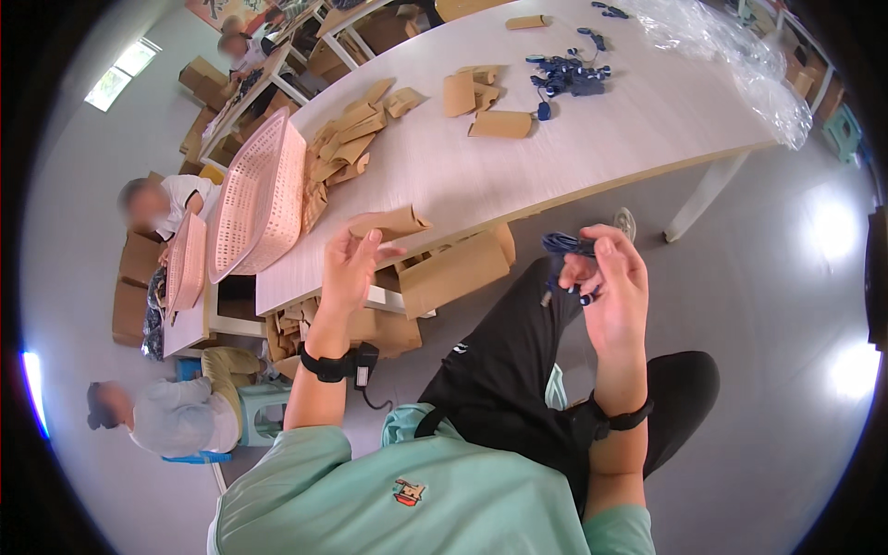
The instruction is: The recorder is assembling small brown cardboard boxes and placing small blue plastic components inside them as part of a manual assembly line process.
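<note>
My left hand [350,264] is closed on a small brown cardboard sleeve [393,223], held above the near edge of the table. Off the table's edge, over my leg, my right hand [610,277] grips a coiled dark blue cable [566,244] whose plug ends dangle below the fingers. On the table, a pile of flat cardboard sleeves [347,139] lies to the left. A few more cardboard sleeves [500,124] rest farther right. Beyond them sits a tangled heap of dark blue cables [569,76].
A pink plastic basket [259,199] stands at the table's left end. Clear plastic wrap [717,55] covers the far right corner. An open cardboard box [458,273] sits below the near table edge. Other people sit at the left, one on a stool [261,412].
</note>
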The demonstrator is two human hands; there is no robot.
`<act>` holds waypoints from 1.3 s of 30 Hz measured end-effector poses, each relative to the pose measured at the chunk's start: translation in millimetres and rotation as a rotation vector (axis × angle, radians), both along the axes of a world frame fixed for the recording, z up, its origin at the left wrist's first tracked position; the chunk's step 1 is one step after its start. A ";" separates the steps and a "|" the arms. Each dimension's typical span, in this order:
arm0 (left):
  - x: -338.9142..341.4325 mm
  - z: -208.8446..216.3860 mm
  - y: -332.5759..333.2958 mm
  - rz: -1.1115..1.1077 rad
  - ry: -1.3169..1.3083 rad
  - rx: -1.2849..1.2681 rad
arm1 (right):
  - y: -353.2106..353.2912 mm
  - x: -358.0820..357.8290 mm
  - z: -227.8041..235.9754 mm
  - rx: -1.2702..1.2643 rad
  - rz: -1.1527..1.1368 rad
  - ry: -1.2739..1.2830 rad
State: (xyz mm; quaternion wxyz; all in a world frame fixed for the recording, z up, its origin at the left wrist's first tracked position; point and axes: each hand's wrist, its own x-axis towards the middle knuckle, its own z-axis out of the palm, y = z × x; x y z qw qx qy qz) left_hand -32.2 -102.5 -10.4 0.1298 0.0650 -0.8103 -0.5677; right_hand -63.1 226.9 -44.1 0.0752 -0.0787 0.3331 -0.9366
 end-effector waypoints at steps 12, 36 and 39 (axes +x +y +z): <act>-15.0 9.4 101.5 -0.532 -0.049 1.112 | -35.6 25.1 11.1 -0.011 0.049 0.197; 10.6 22.9 130.1 -0.434 -0.059 0.650 | -41.7 33.9 9.4 0.549 -0.539 0.579; 9.0 15.8 122.6 -0.400 -0.008 0.641 | -39.4 32.7 11.1 0.546 -0.574 0.560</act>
